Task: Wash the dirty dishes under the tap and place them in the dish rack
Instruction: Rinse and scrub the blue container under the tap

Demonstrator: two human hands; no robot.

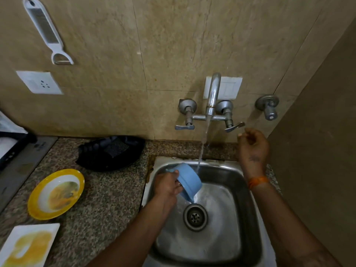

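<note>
In steel sink (248, 182), smooth blue cup (187, 180), gripped

So the sink (248, 189) sits at the right end of the counter (107, 189), tap (212, 97) on the wall right behind it. Left of the sink there's a round plate (55, 193), a square plate (28, 245) at the counter's front edge, and a tray (110, 153) along the back edge.

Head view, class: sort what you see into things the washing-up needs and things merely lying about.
Needed: blue cup in left hand, running tap, sink, yellow-rimmed plate, white square plate.
Lying about: grater, wall socket, black tray.
</note>
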